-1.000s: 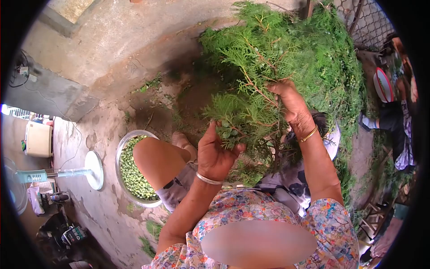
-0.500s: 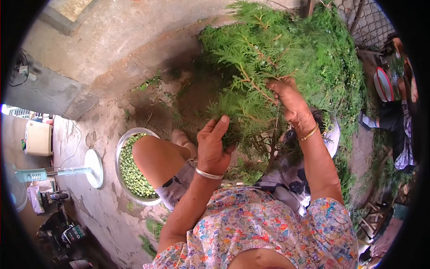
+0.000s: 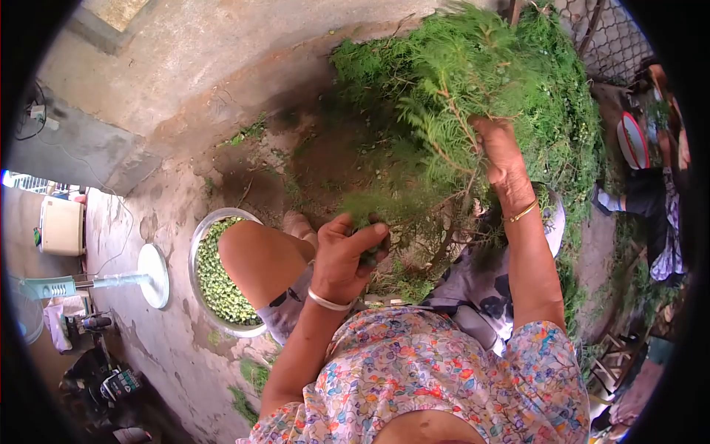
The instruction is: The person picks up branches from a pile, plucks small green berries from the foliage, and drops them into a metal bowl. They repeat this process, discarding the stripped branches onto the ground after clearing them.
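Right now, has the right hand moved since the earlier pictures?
Yes: the right hand has shifted rightward in the view, farther from the round basin.

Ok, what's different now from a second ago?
The right hand has carried the leafy branch rightward, away from the left hand. The left hand has drawn slightly left and is now curled around small dark green bits. The right hand's grip on the branch, the metal basin and the fan base stayed as they were.
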Available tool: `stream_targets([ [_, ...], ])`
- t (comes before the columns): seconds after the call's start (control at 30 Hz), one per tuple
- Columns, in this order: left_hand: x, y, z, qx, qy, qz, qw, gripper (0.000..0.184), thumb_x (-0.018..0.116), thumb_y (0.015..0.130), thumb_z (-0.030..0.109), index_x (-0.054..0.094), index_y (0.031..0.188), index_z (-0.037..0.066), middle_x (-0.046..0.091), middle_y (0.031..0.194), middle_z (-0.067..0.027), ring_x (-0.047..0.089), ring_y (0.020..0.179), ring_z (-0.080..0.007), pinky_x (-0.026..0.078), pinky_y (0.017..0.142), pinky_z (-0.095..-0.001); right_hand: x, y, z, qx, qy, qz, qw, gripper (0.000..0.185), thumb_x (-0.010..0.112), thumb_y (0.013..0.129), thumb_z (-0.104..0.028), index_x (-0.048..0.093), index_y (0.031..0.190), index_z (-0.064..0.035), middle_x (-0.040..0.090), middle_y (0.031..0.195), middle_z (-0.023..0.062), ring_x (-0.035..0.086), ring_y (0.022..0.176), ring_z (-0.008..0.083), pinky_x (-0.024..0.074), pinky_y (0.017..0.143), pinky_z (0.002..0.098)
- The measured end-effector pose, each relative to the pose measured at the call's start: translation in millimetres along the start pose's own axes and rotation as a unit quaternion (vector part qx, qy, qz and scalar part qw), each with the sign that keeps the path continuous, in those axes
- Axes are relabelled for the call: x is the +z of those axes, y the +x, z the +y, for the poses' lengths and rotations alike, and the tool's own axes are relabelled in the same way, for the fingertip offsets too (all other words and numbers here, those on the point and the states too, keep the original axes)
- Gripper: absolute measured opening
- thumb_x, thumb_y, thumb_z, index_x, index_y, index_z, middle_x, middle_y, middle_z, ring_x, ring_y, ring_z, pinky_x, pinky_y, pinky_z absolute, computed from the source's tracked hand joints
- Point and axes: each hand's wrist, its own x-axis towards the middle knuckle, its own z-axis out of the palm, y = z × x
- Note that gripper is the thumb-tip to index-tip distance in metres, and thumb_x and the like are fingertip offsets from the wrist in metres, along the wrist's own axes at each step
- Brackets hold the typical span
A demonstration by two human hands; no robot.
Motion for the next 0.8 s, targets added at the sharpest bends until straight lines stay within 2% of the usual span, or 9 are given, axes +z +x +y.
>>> stream_targets([
  [0.07,-6.3,-1.9,-3.3,-0.028,-0.028,-0.013,0.999,0.016,0.065,0.081,0.004,0.059,0.096,0.002,0.060,0.072,-0.0058,0.056,0.053,-0.0133,0.028,0.033,-0.0177,3.4,0.2,-1.5,0.004,0.019,0.044,0.999,0.014,0.068,0.076,-0.010,0.063,0.071,0.0021,0.046,0.056,-0.0012,0.040,0.049,0.0100,0.0355,0.044,0.0255],
  [0.17,-19.1,-1.4,-1.9,-0.078,-0.080,-0.013,0.994,0.015,0.065,0.082,0.006,0.058,0.094,0.002,0.061,0.074,-0.0079,0.056,0.055,-0.0150,0.029,0.033,-0.0178,1.0,0.3,-1.7,-0.010,0.022,0.031,0.999,0.015,0.069,0.076,-0.010,0.062,0.070,0.0025,0.046,0.056,-0.0009,0.040,0.049,0.0099,0.0350,0.044,0.0258],
  [0.3,-19.7,5.0,-4.0,-0.065,-0.069,-0.009,0.995,0.013,0.061,0.086,0.010,0.056,0.095,0.002,0.061,0.077,-0.0097,0.057,0.059,-0.0150,0.029,0.034,-0.0171,-2.0,2.1,0.4,-0.008,0.013,0.022,1.000,0.014,0.068,0.075,-0.010,0.063,0.071,0.0023,0.047,0.056,-0.0007,0.039,0.049,0.0098,0.0346,0.044,0.0260],
  [0.37,-27.0,15.9,-8.1,-0.067,-0.143,-0.066,0.985,0.014,0.057,0.089,0.016,0.055,0.095,0.004,0.062,0.080,-0.0113,0.060,0.066,-0.0172,0.033,0.037,-0.0181,0.4,-3.9,0.2,0.011,-0.019,-0.014,1.000,0.013,0.068,0.075,-0.010,0.064,0.072,0.0015,0.048,0.056,-0.0010,0.040,0.049,0.0092,0.0338,0.044,0.0261],
  [0.4,-26.2,19.4,-10.5,-0.067,-0.143,-0.066,0.985,0.014,0.057,0.089,0.016,0.055,0.095,0.004,0.062,0.080,-0.0113,0.060,0.066,-0.0172,0.033,0.037,-0.0181,3.8,-8.9,-1.0,0.012,-0.024,-0.025,0.999,0.012,0.066,0.075,-0.010,0.063,0.069,-0.0005,0.047,0.056,-0.0012,0.040,0.049,0.0084,0.0333,0.045,0.0265],
  [0.47,-21.0,25.5,-18.3,-0.129,-0.260,-0.053,0.956,0.015,0.055,0.091,0.020,0.054,0.094,0.005,0.063,0.084,-0.0119,0.061,0.070,-0.0201,0.037,0.039,-0.0202,6.0,-9.4,1.8,0.017,-0.029,-0.031,0.999,0.012,0.066,0.075,-0.010,0.062,0.067,-0.0009,0.047,0.056,-0.0015,0.040,0.049,0.0081,0.0331,0.045,0.0265],
  [0.57,-20.5,27.4,-28.0,-0.162,-0.344,-0.067,0.923,0.013,0.053,0.090,0.017,0.053,0.098,0.007,0.063,0.090,-0.0132,0.061,0.074,-0.0219,0.040,0.042,-0.0235,12.4,-13.0,0.1,0.007,-0.043,-0.040,0.998,0.016,0.065,0.074,-0.009,0.059,0.062,-0.0024,0.047,0.055,-0.0023,0.039,0.048,0.0078,0.0328,0.044,0.0263],
  [0.67,-18.2,27.3,-37.2,-0.089,-0.300,-0.102,0.944,0.016,0.049,0.088,0.012,0.052,0.103,0.007,0.062,0.096,-0.0129,0.061,0.078,-0.0200,0.042,0.045,-0.0246,13.1,-11.8,0.7,-0.002,-0.054,-0.055,0.997,0.017,0.065,0.075,-0.009,0.058,0.061,-0.0030,0.048,0.054,-0.0025,0.040,0.047,0.0077,0.0326,0.044,0.0262],
  [0.8,-26.5,30.3,-29.4,-0.079,-0.280,-0.094,0.952,0.023,0.046,0.085,0.008,0.051,0.108,0.007,0.062,0.099,-0.0113,0.061,0.080,-0.0184,0.043,0.048,-0.0253,13.1,-9.3,1.1,0.002,-0.052,-0.051,0.997,0.015,0.065,0.074,-0.009,0.059,0.062,-0.0025,0.048,0.055,-0.0023,0.040,0.047,0.0075,0.0328,0.044,0.0261],
])
